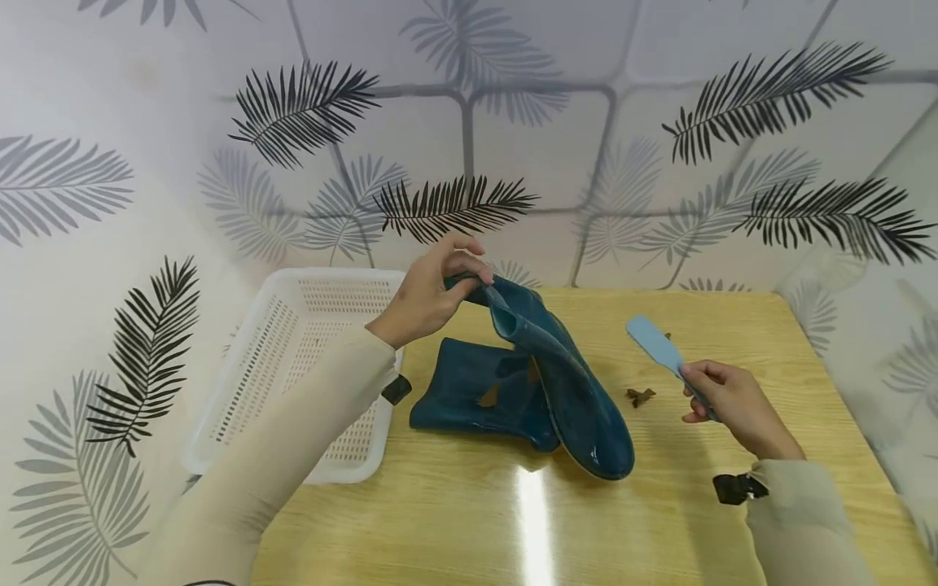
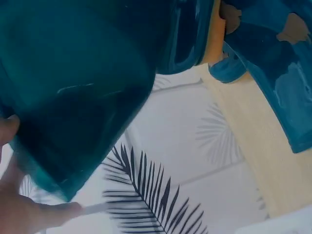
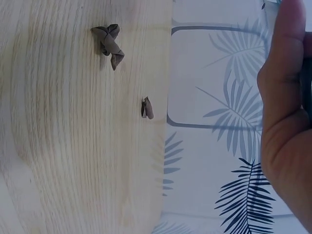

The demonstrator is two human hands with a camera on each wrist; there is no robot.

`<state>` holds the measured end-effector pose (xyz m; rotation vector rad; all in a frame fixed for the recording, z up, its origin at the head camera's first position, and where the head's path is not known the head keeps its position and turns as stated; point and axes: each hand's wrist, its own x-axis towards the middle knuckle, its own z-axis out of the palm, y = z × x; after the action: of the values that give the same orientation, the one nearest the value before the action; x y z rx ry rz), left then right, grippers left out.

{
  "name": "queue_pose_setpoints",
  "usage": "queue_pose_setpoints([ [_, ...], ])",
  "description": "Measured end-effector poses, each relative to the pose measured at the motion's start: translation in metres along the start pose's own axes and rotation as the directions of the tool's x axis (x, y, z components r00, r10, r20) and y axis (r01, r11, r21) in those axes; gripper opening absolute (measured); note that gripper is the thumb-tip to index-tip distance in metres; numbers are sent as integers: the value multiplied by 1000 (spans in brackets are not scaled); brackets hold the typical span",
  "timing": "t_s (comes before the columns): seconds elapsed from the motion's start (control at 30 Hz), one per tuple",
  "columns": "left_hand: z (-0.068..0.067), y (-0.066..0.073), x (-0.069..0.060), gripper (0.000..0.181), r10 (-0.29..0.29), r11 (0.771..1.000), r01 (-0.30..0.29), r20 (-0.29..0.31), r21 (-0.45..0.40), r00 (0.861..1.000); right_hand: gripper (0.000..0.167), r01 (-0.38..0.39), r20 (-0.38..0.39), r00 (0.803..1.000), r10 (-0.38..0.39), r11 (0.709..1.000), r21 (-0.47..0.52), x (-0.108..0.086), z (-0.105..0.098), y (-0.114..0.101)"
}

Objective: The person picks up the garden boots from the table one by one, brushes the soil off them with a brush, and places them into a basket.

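Observation:
My left hand (image 1: 432,289) pinches the top edge of a dark teal rubber boot (image 1: 586,399), which is tilted with its toe toward the front right. Its wide shaft fills much of the left wrist view, beside the thumb. Under and behind it lies a second teal boot (image 1: 469,382) on its side, with brown patches (image 2: 294,28) on its surface. My right hand (image 1: 736,403) grips the handle of a light blue tool (image 1: 655,340) with a flat, rounded head. Whether its underside has bristles is hidden. In the right wrist view the tool is mostly cut off.
A white perforated plastic basket (image 1: 252,358) stands at the left of the wooden table (image 1: 454,513). Between boots and right hand lies a crumpled brown scrap (image 1: 641,396); a smaller brown scrap (image 3: 146,108) lies beyond it. A leaf-patterned wall covering (image 1: 542,163) rises behind the table.

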<state>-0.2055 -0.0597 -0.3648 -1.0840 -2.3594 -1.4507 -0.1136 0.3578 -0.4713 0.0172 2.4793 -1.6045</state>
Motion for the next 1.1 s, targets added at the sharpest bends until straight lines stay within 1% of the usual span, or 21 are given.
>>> queue_pose_setpoints([
  [0.07,-3,-1,-7,35,-42,998,43,-30,38,999,52,10,4,1000,-10,1000,0,1,1,-2],
  [0.13,-5,-2,-13,36,-101,993,105,-64,61,993,52,18,11,1000,-19,1000,9,3,3,-4],
  [0.2,-5,-3,-20,34,-162,982,170,-98,83,982,50,25,21,999,-25,1000,19,6,5,-7],
  [0.3,-2,-4,-29,30,-236,963,252,-149,99,960,46,28,37,999,-30,999,31,9,8,-10],
  [0.43,1,-4,-38,30,-301,942,322,-190,95,935,44,32,52,998,-35,999,40,12,11,-14],
  [0.53,0,-4,-43,34,-349,930,364,-178,57,920,45,27,54,998,-29,999,47,13,12,-16],
  [0.6,0,-3,-46,35,-372,924,382,-164,35,914,45,21,57,998,-24,999,45,14,13,-17],
  [0.73,1,-2,-49,38,-429,903,423,-126,-76,895,45,24,64,998,-27,999,38,14,13,-17],
  [0.77,1,-1,-49,41,-451,891,438,-114,-119,885,45,28,65,997,-30,999,35,15,13,-18],
  [0.83,2,0,-50,47,-499,855,472,-91,-213,862,46,31,63,997,-33,999,31,15,14,-19],
  [0.9,2,1,-51,53,-548,811,508,-74,-292,833,47,32,63,997,-33,999,23,16,14,-21],
  [0.93,2,1,-52,56,-573,789,526,-70,-318,816,48,28,65,997,-29,999,21,16,15,-22],
  [0.97,2,1,-54,59,-592,773,541,-69,-331,803,49,25,66,997,-26,1000,19,17,15,-23],
  [1.0,2,1,-55,62,-604,766,553,-71,-328,794,50,24,69,997,-26,1000,18,17,16,-24],
  [1.07,3,0,-57,68,-621,759,575,-76,-305,780,51,25,75,997,-27,1000,19,18,17,-26],
  [1.1,3,0,-58,70,-625,759,580,-77,-297,777,51,22,78,997,-24,999,24,19,18,-28],
])
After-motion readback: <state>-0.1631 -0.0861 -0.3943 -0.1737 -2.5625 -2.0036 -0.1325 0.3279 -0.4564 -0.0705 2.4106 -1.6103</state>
